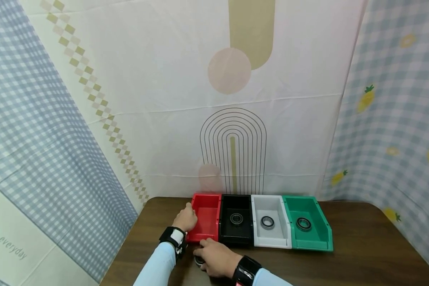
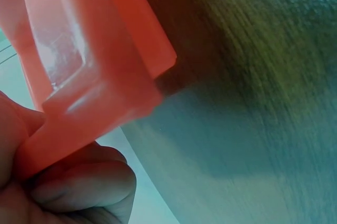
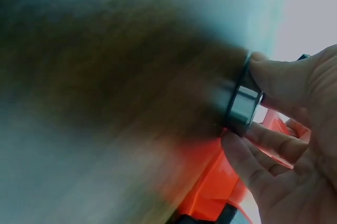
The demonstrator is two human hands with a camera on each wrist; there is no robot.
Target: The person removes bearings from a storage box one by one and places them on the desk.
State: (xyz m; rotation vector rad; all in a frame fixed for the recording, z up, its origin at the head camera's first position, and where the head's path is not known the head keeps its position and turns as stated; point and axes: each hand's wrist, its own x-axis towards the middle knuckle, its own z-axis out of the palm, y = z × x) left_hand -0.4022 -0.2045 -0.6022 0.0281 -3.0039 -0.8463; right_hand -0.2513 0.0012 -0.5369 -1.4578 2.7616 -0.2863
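Note:
In the head view my left hand (image 1: 186,218) grips the left side wall of the red bin (image 1: 206,214). The left wrist view shows the fingers (image 2: 84,184) curled around the red bin's edge (image 2: 79,134). In front of that bin, my right hand (image 1: 218,257) pinches a ball bearing (image 1: 199,260). Seen from the right wrist, the bearing (image 3: 244,103) is a shiny metal ring held on edge between thumb and fingertips, close over the wooden table. The red bin's floor has nothing on it.
To the right of the red bin stand a black bin (image 1: 236,234), a white bin (image 1: 271,240) and a green bin (image 1: 319,238), side by side. Each has one bearing lying inside. The brown wooden table (image 1: 364,242) ends at a patterned cloth backdrop (image 1: 171,139).

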